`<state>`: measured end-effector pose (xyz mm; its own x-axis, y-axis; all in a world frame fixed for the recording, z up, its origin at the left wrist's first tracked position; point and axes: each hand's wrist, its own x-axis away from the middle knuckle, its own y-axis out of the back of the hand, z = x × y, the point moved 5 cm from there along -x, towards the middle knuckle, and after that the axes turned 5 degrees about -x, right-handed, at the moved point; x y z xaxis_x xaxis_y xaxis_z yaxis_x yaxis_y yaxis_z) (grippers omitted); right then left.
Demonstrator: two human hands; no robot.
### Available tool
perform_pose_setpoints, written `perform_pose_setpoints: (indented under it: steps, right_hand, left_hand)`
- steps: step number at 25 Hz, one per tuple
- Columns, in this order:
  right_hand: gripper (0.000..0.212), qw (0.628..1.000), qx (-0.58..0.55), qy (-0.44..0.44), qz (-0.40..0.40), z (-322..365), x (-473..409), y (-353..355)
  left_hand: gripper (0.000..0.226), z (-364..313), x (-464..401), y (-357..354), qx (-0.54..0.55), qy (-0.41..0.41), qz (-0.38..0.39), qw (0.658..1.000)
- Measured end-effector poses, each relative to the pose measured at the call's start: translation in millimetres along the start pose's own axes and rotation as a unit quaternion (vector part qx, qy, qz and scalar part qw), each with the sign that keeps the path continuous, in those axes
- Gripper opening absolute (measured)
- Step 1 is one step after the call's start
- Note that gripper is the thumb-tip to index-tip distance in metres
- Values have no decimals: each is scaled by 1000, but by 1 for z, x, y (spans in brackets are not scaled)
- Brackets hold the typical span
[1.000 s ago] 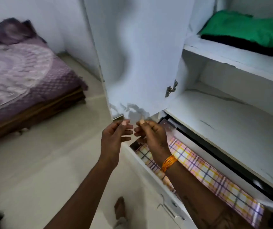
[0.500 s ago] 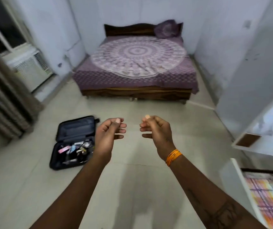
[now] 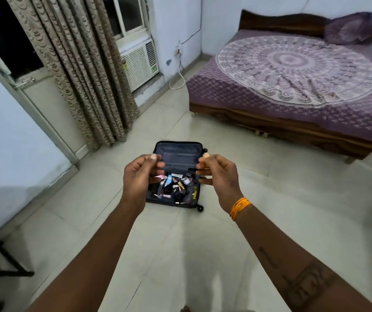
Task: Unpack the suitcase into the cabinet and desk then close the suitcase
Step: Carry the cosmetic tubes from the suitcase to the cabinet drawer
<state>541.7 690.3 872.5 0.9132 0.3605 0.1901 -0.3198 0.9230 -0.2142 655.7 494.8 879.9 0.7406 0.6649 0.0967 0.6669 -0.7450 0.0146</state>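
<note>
Both hands, left (image 3: 142, 176) and right (image 3: 216, 174), loosely curled, grasp nothing. Approach the open suitcase (image 3: 176, 176); crouch, then gather several small items together.

Both bare forearms reach forward, raised side by side. The left hand (image 3: 138, 176) and right hand (image 3: 217, 174) face each other a little apart, fingers (image 3: 158, 164) loosely curled, thumbs up, holding nothing. Orange threads circle the right wrist.
</note>
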Motion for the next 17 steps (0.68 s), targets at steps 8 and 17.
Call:
perform_pose_setpoints:
  steps: [8,17]
  right_hand:
    - [36,999,35,-36,6,-66,-132,-84]
    - [37,995,40,-85,-30,-131,-325,-139]
  left_hand:
    - [26,39,-151,67,-3,56,-26,998]
    - [22,124,-349,54,-44,162,-17,986]
